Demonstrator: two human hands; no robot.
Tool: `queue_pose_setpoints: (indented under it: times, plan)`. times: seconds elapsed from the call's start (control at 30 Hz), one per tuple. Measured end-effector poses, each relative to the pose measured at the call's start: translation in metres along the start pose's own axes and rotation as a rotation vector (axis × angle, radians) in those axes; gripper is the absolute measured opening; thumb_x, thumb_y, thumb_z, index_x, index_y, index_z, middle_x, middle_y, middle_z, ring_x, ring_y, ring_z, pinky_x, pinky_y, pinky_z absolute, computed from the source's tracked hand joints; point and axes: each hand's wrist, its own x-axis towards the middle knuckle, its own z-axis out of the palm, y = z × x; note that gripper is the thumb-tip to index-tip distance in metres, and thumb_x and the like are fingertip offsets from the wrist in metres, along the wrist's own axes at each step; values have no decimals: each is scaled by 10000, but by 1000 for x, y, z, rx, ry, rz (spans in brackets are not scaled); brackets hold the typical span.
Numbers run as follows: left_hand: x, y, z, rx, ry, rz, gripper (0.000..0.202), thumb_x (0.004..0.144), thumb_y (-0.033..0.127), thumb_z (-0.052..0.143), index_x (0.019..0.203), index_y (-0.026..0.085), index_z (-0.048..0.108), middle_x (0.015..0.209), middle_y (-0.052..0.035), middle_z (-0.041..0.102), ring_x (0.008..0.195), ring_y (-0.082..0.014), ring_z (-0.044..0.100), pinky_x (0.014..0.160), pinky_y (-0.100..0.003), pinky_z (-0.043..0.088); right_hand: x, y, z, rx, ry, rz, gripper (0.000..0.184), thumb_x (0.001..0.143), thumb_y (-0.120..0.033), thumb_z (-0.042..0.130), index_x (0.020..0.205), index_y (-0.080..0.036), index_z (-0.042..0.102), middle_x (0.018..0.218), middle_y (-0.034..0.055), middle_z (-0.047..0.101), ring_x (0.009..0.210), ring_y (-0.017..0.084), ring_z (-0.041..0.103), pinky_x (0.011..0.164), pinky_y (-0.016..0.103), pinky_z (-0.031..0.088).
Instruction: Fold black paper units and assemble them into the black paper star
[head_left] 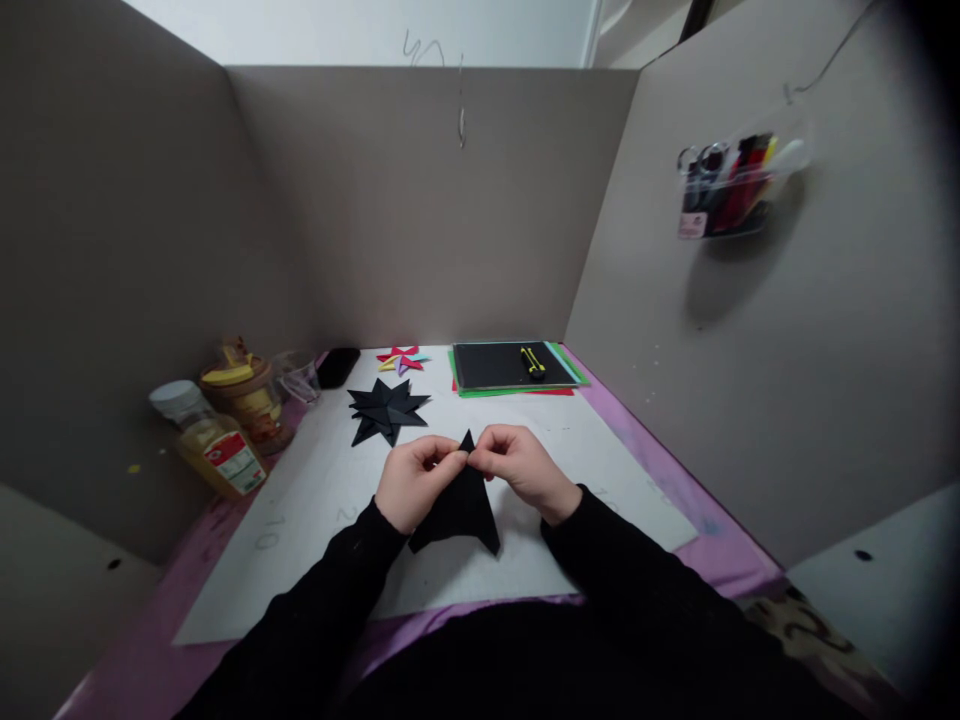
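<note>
A sheet of black paper (459, 505) hangs between my hands over the white board, its pointed tip upward and its wider end toward me. My left hand (420, 480) pinches it near the tip from the left. From the right, my right hand (523, 467) pinches at the same tip, thumb and forefinger together. The fingers of the two hands almost meet there and partly hide the paper. Just beyond my left hand lies a black folded-paper star (388, 408) with several points.
A small multicoloured paper star (403, 360) and a black phone-like object (338, 368) lie at the back. Stacked coloured paper (487, 366) carries a yellow-black utility knife (533, 362). A glue bottle (217, 450), brown pot (244, 395) and clear cup (296, 378) stand left. Grey partitions (435, 200) surround the white board (307, 560).
</note>
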Motion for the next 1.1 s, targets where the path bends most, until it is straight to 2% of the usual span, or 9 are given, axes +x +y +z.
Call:
queue_pose_setpoints:
  times: [0.23, 0.47, 0.73, 0.87, 1.0, 1.1]
  plan:
    - [-1, -2, -2, -154, -115, -68, 150, 649, 263, 688, 713, 133, 649, 638, -13, 653, 556, -111, 559, 534, -215, 434, 0, -5, -6, 14, -108, 4, 224, 725, -334, 668, 650, -138, 590, 533, -25, 525, 499, 86, 465, 496, 214, 363]
    - [-1, -5, -1, -192, -131, -80, 160, 626, 250, 715, 690, 131, 630, 611, -6, 638, 535, -104, 556, 515, -210, 432, 0, -7, -5, 15, -124, 12, 253, 734, -373, 652, 662, -137, 596, 538, -21, 517, 507, 90, 460, 501, 219, 361]
    - [1, 0, -2, -161, -100, -109, 109, 613, 210, 708, 678, 139, 657, 611, -1, 665, 552, -115, 590, 538, -214, 466, -4, -9, 0, -111, 19, 15, 214, 707, -304, 666, 607, -154, 552, 553, -28, 524, 521, 90, 460, 507, 217, 360]
    - [1, -1, 0, -198, -121, -125, 107, 624, 209, 692, 695, 138, 654, 624, -4, 670, 561, -118, 598, 538, -214, 466, -4, -7, 1, -127, 22, 10, 203, 719, -291, 649, 608, -154, 548, 561, -28, 520, 526, 91, 459, 510, 219, 361]
    - [1, -3, 3, -249, -124, -142, 160, 621, 219, 687, 730, 130, 611, 633, -9, 661, 553, -113, 590, 521, -208, 444, -4, -7, 6, -123, 54, -30, 164, 727, -281, 635, 653, -158, 555, 606, -26, 524, 552, 96, 474, 531, 225, 385]
    - [-1, -3, 5, -240, -107, -108, 238, 626, 222, 683, 794, 148, 531, 574, 26, 617, 489, -85, 537, 475, -184, 387, -6, -11, 10, -169, 116, -93, 125, 735, -270, 620, 694, -163, 571, 674, -9, 550, 609, 108, 502, 571, 235, 410]
